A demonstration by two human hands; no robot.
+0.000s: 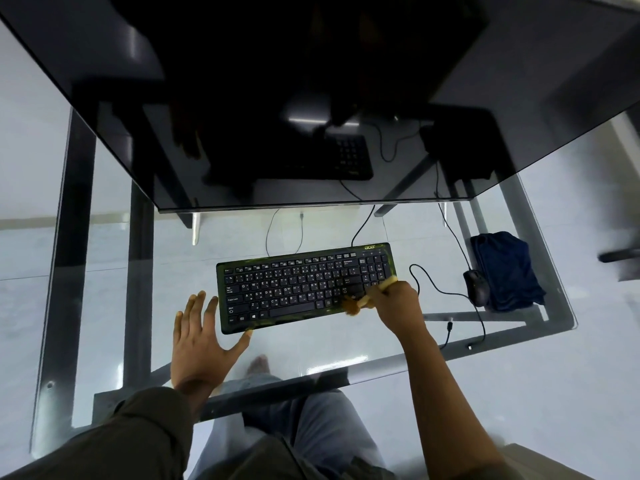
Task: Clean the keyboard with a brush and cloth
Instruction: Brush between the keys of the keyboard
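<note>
Glass desk (104, 306) below a dark monitor: from the head view, the keyboard (294, 292) lies centre. Your left hand (204, 337) is spread flat by its near-left corner, thumb at the front edge. Your right hand (398, 299) grips the brush (356, 304), bristles on the right-side keys. Brush in short strokes toward the edge and brace the board. The cloth (505, 271) lies far right.

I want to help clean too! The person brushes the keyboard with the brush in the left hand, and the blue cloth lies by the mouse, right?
Nearly. The head view shows the brush in the right hand, not the left; the left hand lies open beside the keyboard. The blue cloth does lie by the mouse.
</note>
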